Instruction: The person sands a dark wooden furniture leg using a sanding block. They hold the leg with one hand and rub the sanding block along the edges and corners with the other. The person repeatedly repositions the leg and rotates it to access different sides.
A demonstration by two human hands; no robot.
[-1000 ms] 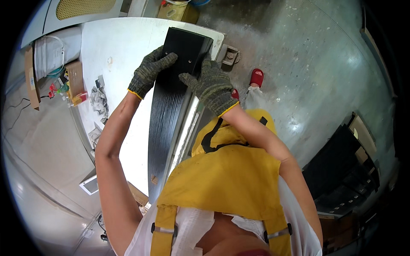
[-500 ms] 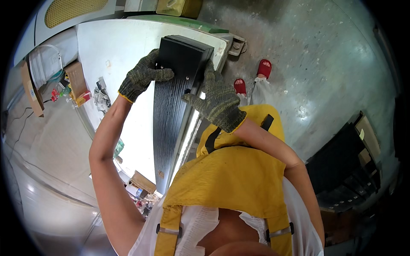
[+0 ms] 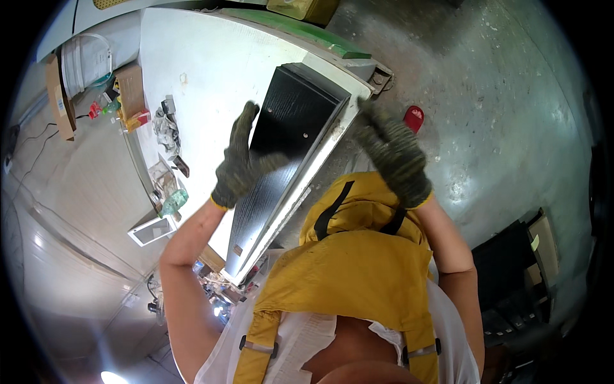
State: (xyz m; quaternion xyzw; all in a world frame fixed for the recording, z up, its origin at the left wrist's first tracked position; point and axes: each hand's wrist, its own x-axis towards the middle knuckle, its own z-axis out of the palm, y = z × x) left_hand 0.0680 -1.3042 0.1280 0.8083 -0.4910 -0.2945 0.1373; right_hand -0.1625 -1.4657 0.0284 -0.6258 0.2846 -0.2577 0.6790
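While both hands hung above it, the black panel [image 3: 281, 153] lay flat along the near edge of the white table [image 3: 192, 83], its far end close to the table's corner and its long side level with the pale edge. The left hand [image 3: 240, 163], in a dark knitted glove, was spread with fingers up, over the panel and seemingly off its face, though contact could not be ruled out. The right hand [image 3: 393, 153], gloved alike, was open too, fingers loosely curved, beyond the table edge and holding nothing.

By its look the panel was a long, stiff board with a grained, slightly glossy face and small holes; it probably weighed enough to want two hands and would flex little. Its face looked smooth enough to slide on the table, and corners and edges would likely chip if knocked. The long edges, one hand toward each end, seemed the surest hold.

At the table's left side stood a brown box [image 3: 131, 89] with a small red-and-yellow pack [image 3: 137, 119] just beside it. Nearer lay a white flat pack [image 3: 152, 230], and a yellow-green case [image 3: 304, 9] sat past the far end. Another cardboard box [image 3: 54, 96] stood further left; labels were too small to make out.
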